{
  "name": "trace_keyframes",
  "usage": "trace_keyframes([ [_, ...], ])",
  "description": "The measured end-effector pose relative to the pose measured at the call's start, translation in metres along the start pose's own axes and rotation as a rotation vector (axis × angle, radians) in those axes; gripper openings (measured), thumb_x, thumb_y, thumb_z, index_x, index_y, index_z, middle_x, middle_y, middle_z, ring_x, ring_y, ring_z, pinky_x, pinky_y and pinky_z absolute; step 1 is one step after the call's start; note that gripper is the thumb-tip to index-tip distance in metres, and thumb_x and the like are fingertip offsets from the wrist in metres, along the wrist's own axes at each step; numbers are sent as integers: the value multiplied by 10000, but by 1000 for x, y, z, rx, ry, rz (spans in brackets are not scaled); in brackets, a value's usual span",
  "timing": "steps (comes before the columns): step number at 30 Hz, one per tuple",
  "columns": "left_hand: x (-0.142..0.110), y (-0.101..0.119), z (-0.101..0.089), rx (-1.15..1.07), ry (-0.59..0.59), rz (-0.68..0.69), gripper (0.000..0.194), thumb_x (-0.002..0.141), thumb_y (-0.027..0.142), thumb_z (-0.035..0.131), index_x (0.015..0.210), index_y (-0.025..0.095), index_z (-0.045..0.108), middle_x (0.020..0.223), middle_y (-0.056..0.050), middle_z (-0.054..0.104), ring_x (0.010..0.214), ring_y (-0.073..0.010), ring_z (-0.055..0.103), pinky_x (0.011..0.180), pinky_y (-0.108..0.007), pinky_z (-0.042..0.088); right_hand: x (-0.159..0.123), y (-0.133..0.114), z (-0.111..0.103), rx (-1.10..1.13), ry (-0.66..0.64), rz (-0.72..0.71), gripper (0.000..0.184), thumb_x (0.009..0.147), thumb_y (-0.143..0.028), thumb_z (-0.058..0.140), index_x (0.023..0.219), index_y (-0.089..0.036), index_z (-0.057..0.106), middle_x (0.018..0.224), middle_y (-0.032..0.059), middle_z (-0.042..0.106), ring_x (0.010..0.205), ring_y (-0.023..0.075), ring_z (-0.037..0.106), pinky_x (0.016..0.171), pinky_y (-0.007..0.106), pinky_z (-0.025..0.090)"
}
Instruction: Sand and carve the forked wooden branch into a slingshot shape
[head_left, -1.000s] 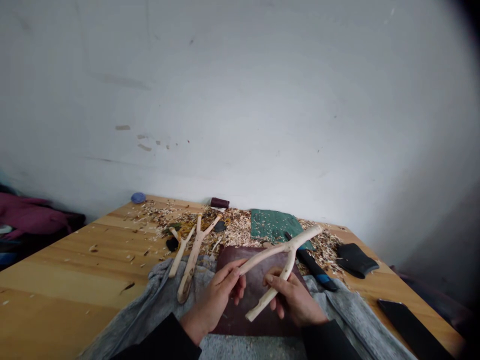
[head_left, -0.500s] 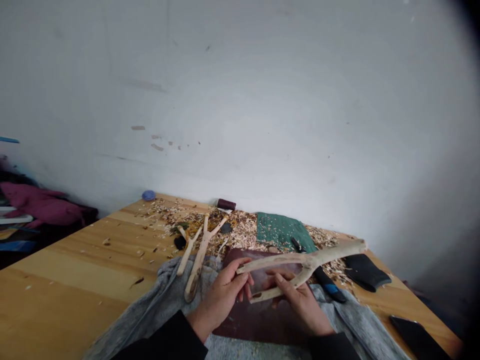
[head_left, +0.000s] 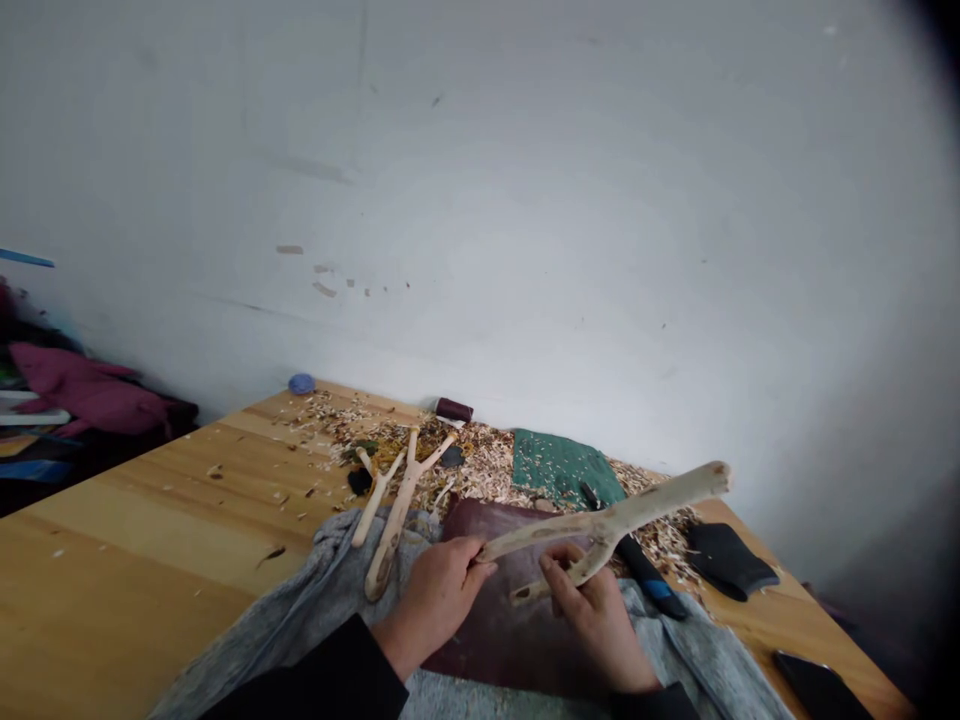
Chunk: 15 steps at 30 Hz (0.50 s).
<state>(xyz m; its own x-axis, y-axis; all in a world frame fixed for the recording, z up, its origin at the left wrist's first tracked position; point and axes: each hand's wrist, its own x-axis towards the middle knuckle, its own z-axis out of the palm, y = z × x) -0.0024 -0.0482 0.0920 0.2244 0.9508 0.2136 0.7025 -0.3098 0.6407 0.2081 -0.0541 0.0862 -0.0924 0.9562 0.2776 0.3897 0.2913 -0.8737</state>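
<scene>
Wooden table (head_left: 157, 520) is standing against pale wall (head_left: 525, 200); two hands are holding one forked stick (head_left: 630, 512).
Nearest, grey cloth (head_left: 262, 610) is lying under maroon sheet (head_left: 517, 640); above the sheet, the left hand (head_left: 442, 595) is gripping one prong's end, fingers curled closed, and the right hand (head_left: 596, 610) is pinching the other prong between thumb and fingers, while the stem is pointing to two o'clock; from the hands, two forked pieces are lying at ten o'clock, blue-banded tool (head_left: 652, 580) at three; farther, wood shavings (head_left: 487, 465) are surrounding green cloth (head_left: 562, 468) at one, and dark spool (head_left: 454, 409) is resting at eleven.
</scene>
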Motion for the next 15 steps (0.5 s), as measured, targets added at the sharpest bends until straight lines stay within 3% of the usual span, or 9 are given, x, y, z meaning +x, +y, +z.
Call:
trace_keyframes([
  [3, 1, -3, 2, 57, -26, -19, 109, 874, 226, 562, 888, 204, 668, 861, -32, 720, 816, -185, 654, 675, -249, 383, -3, -3, 1, 33, -87, -30, 325, 860, -495, 570, 872, -178, 640, 620, -20, 515, 518, 116, 456, 490, 241, 355],
  [6, 1, -5, 5, 102, -36, -21, 105, 881, 227, 570, 817, 207, 651, 802, -15, 710, 775, -172, 648, 632, -245, 352, -5, -7, 2, 87, -153, -33, 288, 799, -469, 653, 812, -181, 636, 615, -27, 507, 540, 114, 462, 506, 235, 377],
  [11, -2, -2, 8, 72, -20, 2, 141, 896, 225, 561, 773, 205, 625, 751, -1, 687, 725, -153, 634, 603, -239, 330, -6, -4, 4, 303, -289, 202, 403, 731, -548, 686, 890, -187, 606, 548, -55, 513, 417, 87, 441, 390, 197, 328],
  [15, -2, -1, 8, 1, 11, 4, 158, 901, 217, 545, 760, 205, 615, 726, 4, 675, 686, -143, 620, 590, -230, 333, -7, -3, 12, 404, -213, 286, 426, 715, -575, 687, 798, -174, 571, 477, -62, 493, 368, 71, 408, 347, 174, 259],
])
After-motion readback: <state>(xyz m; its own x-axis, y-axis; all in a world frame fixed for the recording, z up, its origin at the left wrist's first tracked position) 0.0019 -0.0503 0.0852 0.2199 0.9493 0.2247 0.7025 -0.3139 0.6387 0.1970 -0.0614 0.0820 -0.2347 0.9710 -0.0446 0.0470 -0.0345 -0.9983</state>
